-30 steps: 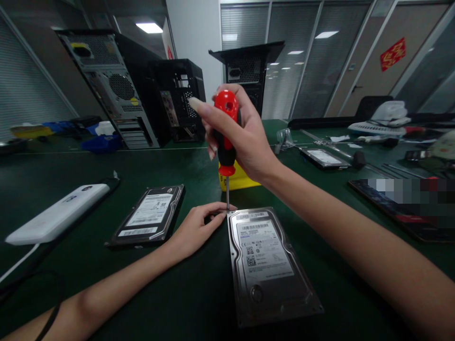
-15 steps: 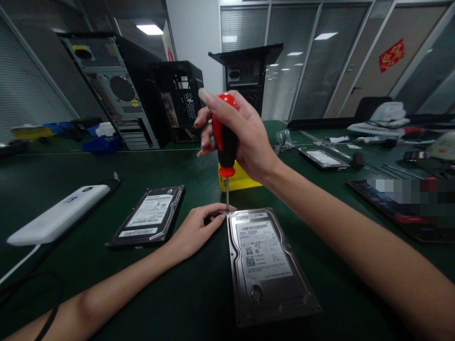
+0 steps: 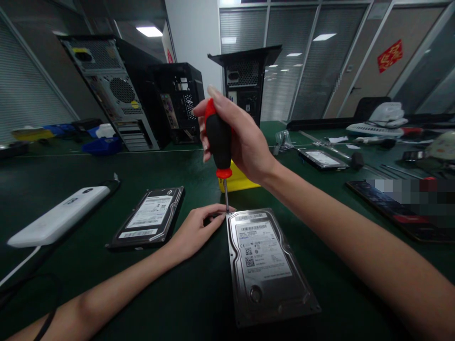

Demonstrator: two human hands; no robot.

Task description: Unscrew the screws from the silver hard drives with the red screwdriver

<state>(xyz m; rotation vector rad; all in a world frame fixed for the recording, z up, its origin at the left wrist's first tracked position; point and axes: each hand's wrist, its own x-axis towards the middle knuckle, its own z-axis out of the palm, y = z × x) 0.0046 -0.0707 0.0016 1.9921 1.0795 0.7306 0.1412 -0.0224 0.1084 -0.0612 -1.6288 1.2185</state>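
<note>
Green matting covers the bench (image 3: pixel 53 189), computer cases (image 3: pixel 117 90) standing far left. Right hand (image 3: pixel 245 142), fingers wrapped on the screwdriver (image 3: pixel 219 142), has twisted the handle since a moment ago; its tip stays at the hard drive (image 3: pixel 265 263)'s far-left corner, so turning continues. Left hand (image 3: pixel 194 232), fingers loosely together, steadies that corner.

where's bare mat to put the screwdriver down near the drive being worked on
Bare green mat lies between the left forearm and the silver hard drive, and behind the black hard drive toward the computer cases. The right side is crowded: a third drive, tools and a dark flat panel. The left hand and screwdriver fill the drive's far corner.
</note>
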